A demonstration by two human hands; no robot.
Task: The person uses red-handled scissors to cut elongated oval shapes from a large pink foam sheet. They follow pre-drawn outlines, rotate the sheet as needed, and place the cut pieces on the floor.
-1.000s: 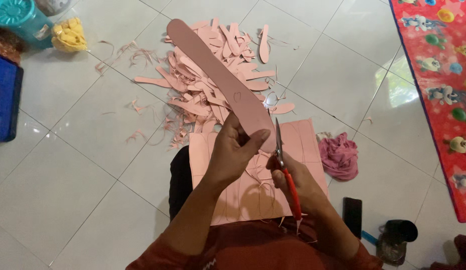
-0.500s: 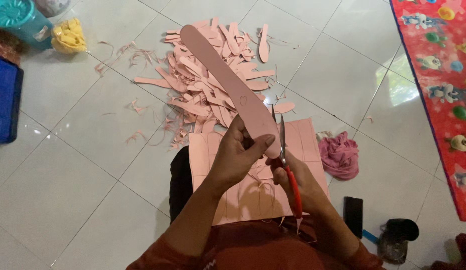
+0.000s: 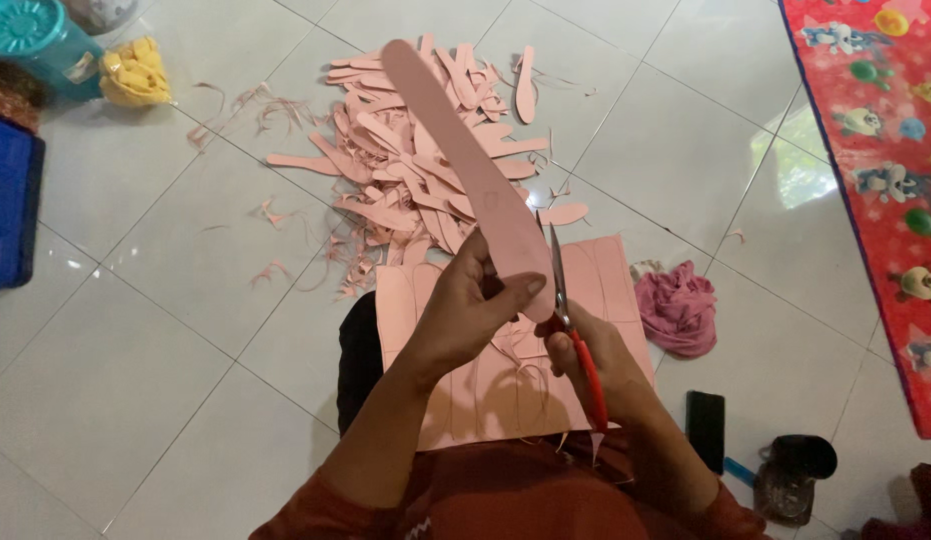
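**Trimming a long pink strip with scissors**

Closest in: a dark red sleeve, then two hands raised over the lap. Left hand clamped on the near end of a long pink strip, thumb on top, fingers curled beneath. Right hand closed through the red handles of a pair of scissors, blades pointing away and lying against the strip's right edge, just beside the left thumb.

Strip held up in the air, rising from the left hand toward the far left, rounded at its tip. Probably thin foam or similar sheet: light, flexible, yet stiff enough to stand out unsupported along its length. Likely to flop or twist if held far from the cut, so best gripped close to the blades, as here, pinched flat between thumb and fingers. Soft edges, easy to crease or tear under a hard squeeze.

Underneath, across the lap: a flat pink sheet with outlines drawn on it. To the right on the white tiles: a crumpled pink cloth, a dark phone, a small dark container.

Farther off: a heap of pink offcuts and thin curled slivers. Beyond, upper left: a teal container, a yellow cloth, a blue box. Far right: a red patterned mat.
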